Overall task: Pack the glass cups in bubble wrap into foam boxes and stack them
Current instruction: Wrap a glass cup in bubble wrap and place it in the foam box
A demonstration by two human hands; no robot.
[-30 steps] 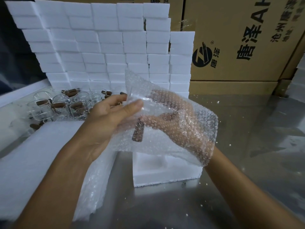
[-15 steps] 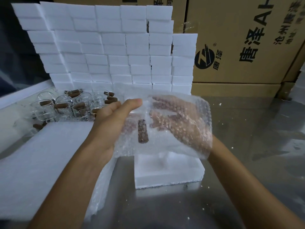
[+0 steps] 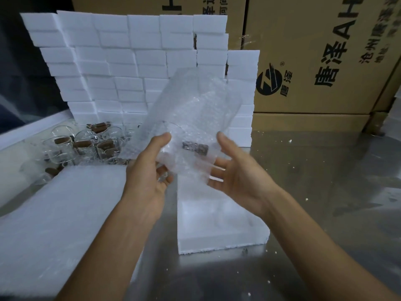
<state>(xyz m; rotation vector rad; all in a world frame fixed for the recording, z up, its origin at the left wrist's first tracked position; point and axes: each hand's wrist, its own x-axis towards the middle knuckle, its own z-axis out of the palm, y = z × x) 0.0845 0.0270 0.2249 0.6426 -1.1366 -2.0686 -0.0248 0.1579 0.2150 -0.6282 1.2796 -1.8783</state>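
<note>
Mid-wrap above an open foam box (image 3: 219, 231) at centre tabletop (image 3: 325, 213): glass cup (image 3: 191, 148), brown handle showing through, half-sleeved in a bubble wrap sheet (image 3: 191, 109) that trails up toward 12 o'clock. Left hand (image 3: 147, 170) gripping cup and wrap from 9 o'clock, thumb on top, fingers curled beneath; right hand (image 3: 236, 170) at 3 o'clock, fingers spread, palm cradling the bundle.

To finish well: roll the loose flap snugly round the glass, tuck the ends, keep the handle padded, then lower into the box cavity. Glass likely slippery inside the plastic, so support from below.

Compared with a second ago: right hand now outside the wrap instead of inside it, handle turned from upright to level, sheet standing taller. Unwrapped cups (image 3: 86, 146) at 10 o'clock, stacked foam boxes (image 3: 134, 61) at 12.
</note>
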